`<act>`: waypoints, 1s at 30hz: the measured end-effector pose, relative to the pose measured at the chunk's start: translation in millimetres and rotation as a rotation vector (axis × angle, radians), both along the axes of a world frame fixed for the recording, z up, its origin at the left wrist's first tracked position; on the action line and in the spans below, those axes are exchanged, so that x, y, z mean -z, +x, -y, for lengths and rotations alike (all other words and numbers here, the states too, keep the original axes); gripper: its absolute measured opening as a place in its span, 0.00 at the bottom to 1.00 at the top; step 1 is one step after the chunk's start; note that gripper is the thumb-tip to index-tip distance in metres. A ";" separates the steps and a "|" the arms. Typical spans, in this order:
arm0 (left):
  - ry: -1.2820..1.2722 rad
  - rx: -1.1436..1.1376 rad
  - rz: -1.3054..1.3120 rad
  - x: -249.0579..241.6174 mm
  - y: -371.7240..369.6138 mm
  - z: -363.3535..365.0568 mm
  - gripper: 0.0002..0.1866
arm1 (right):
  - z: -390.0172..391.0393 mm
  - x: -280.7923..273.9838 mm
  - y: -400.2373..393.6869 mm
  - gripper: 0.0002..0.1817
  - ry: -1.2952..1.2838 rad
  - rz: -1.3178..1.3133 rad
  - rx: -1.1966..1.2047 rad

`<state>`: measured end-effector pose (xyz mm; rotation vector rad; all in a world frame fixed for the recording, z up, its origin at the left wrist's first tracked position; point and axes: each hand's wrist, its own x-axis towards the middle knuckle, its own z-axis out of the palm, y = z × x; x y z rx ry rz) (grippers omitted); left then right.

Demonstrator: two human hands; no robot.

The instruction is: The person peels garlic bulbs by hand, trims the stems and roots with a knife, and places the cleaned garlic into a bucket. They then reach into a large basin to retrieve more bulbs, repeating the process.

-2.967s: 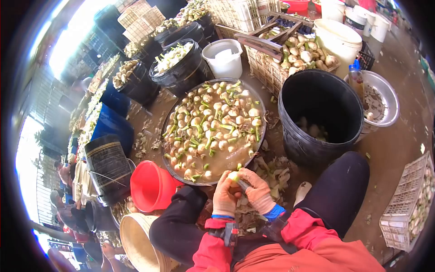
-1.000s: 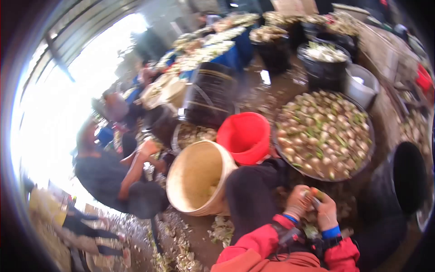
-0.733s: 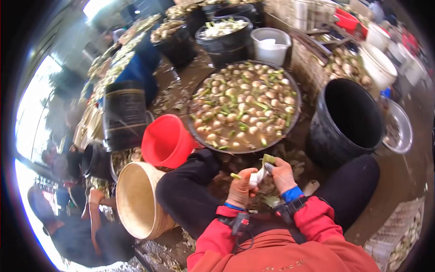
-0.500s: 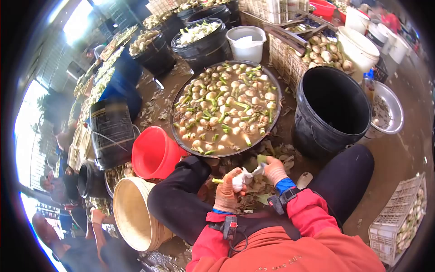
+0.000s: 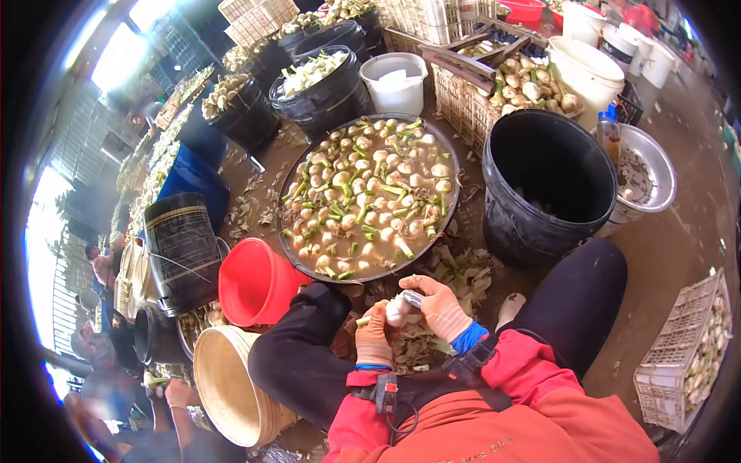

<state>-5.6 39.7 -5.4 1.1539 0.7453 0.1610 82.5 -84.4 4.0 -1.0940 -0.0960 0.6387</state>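
Observation:
My left hand (image 5: 373, 333) is closed around a white garlic bulb (image 5: 397, 311), whose short green stem pokes out at the left. My right hand (image 5: 441, 305) grips what looks like a small knife (image 5: 412, 299); its grey metal part lies against the top of the bulb, and its handle is hidden in the fingers. Both hands meet above a heap of peeled skins and leaves (image 5: 421, 339) between my legs. Just beyond them stands a wide round basin (image 5: 351, 279) full of murky water and many trimmed garlic bulbs (image 5: 370, 185).
A tall black bucket (image 5: 532, 231) stands at the right, beside a metal bowl (image 5: 656, 166). Left are a red bucket (image 5: 255, 282) and a cream bucket (image 5: 224, 370). A crate of garlic (image 5: 679, 355) sits at lower right. Another person's hand (image 5: 179, 393) works at lower left.
My right hand has turned and moved left and down, bringing the grey tool onto the bulb. My left hand has lowered and shifted slightly left. The head view has shifted a little.

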 end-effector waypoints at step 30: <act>-0.522 -0.729 0.411 -54.0 44.9 -141.5 0.08 | -3.8 20.6 11.0 0.19 -0.735 0.316 -0.642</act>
